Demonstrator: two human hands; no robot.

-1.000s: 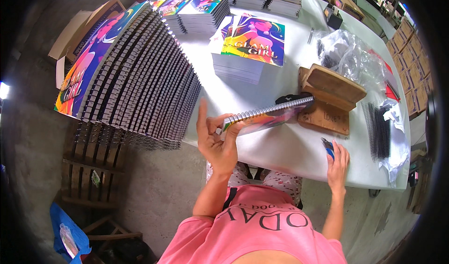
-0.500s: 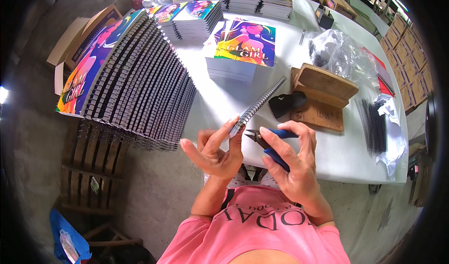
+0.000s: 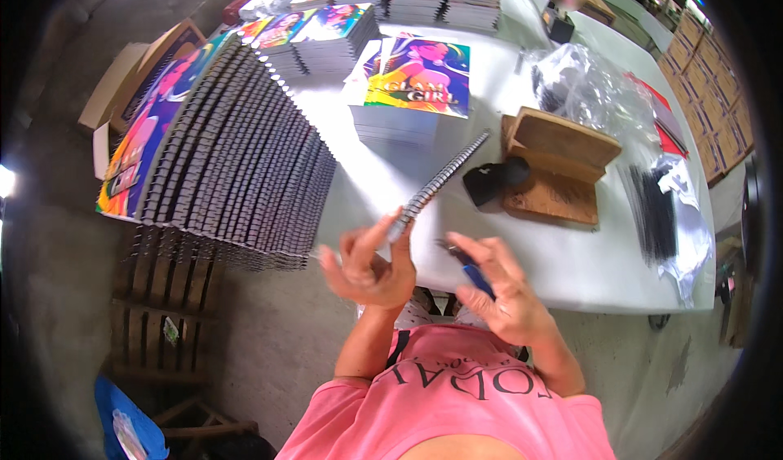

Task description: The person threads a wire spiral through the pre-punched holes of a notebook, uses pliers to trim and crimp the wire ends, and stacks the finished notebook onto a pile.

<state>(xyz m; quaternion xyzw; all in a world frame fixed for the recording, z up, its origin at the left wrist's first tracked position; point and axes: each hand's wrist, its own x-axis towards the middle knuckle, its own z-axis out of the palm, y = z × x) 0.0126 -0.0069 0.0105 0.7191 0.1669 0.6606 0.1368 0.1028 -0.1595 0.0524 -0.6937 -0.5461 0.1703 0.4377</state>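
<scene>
A spiral-bound notebook (image 3: 447, 176) points away from me, its coil spine uppermost. My left hand (image 3: 371, 268) pinches its near end between thumb and finger, the other fingers spread. In my right hand (image 3: 510, 301) is a pair of blue-handled wire nippers (image 3: 475, 277), their dark jaws a little to the right of the notebook's near end and apart from it. Both hands are somewhat blurred. To the left rises a tall pile of coil-bound notebooks (image 3: 236, 150) with colourful covers. Beyond my hands lies a stack of cover-topped page blocks (image 3: 428, 77) with no coils visible.
Right of the notebook sit a wooden L-shaped block (image 3: 555, 207) and a black object (image 3: 488, 184). Loose black coils (image 3: 650, 215) lie by crumpled white plastic (image 3: 689, 232). A clear plastic bag (image 3: 583, 85) and more notebook stacks (image 3: 334, 40) occupy the far side. Cartons (image 3: 705, 93) stand beyond.
The nippers have drawn away from the notebook's near end, toward the right and slightly down. My left hand and the notebook have shifted slightly left and toward me. The whole view has shifted slightly.
</scene>
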